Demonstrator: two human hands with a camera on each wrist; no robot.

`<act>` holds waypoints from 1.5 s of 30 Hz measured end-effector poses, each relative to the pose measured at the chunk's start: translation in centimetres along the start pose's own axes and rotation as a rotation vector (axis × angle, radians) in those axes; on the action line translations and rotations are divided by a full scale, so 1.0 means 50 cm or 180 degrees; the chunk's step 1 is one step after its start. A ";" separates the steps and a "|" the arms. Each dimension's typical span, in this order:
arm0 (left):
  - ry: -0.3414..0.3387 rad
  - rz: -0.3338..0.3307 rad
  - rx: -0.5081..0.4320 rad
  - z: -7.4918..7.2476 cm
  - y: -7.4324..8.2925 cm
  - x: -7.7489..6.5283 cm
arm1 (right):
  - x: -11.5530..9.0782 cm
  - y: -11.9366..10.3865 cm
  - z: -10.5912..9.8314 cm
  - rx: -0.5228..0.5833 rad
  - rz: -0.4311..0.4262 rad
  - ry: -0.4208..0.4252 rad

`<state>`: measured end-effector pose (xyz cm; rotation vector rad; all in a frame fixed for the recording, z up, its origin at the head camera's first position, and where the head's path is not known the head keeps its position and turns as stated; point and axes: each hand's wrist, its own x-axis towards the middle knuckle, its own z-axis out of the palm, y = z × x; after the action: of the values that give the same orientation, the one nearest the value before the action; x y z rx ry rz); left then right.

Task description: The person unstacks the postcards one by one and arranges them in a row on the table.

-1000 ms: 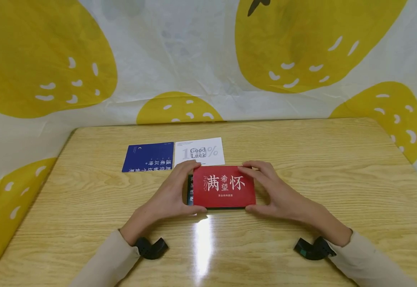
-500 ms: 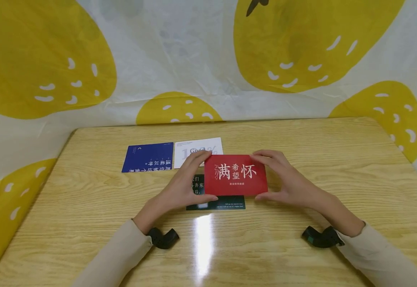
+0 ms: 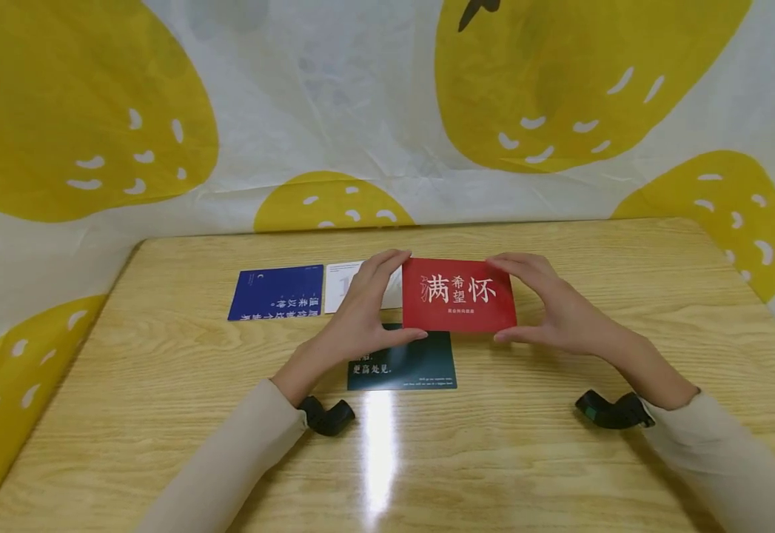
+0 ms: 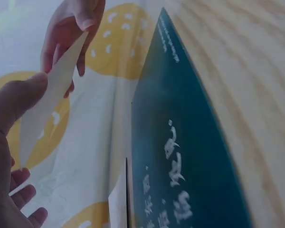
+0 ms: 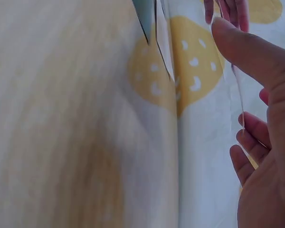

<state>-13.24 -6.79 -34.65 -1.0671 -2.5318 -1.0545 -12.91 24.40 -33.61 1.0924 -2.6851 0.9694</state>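
Both hands hold a red card [image 3: 459,296] with white characters, raised off the table. The left hand [image 3: 360,314] grips its left end, thumb at the lower corner and fingers at the upper one. At the opposite end, the right hand [image 3: 563,307] pinches the card the same way. In the left wrist view the card's pale underside [image 4: 52,97] shows between the two hands. Beneath it on the table lies a dark green card [image 3: 403,370] with white writing, its upper part hidden by the left hand and the red card.
A blue card [image 3: 277,291] lies at the back left of the wooden table [image 3: 160,414]. Beside it is a white card [image 3: 340,274], partly covered by the left hand. A white cloth [image 3: 327,96] with yellow fruit shapes hangs behind the table.
Both hands have lifted the red card from on top of the green card and carried it right and toward the back. More of the green card now shows.
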 end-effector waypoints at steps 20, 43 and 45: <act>-0.0648 -0.0726 0.0687 0.049 -0.033 0.101 | 0.033 0.104 -0.019 0.0125 0.0358 -0.0183; -0.1107 -0.1083 0.0956 0.070 -0.062 0.126 | 0.053 0.159 -0.004 0.0216 0.0752 -0.0658; -0.1116 -0.1078 0.0970 0.070 -0.064 0.125 | 0.054 0.159 -0.006 0.0209 0.0756 -0.0676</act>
<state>-19.61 -2.55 -36.25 -0.8152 -3.1067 -0.5466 -20.15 27.26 -36.75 0.9519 -3.0311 1.0366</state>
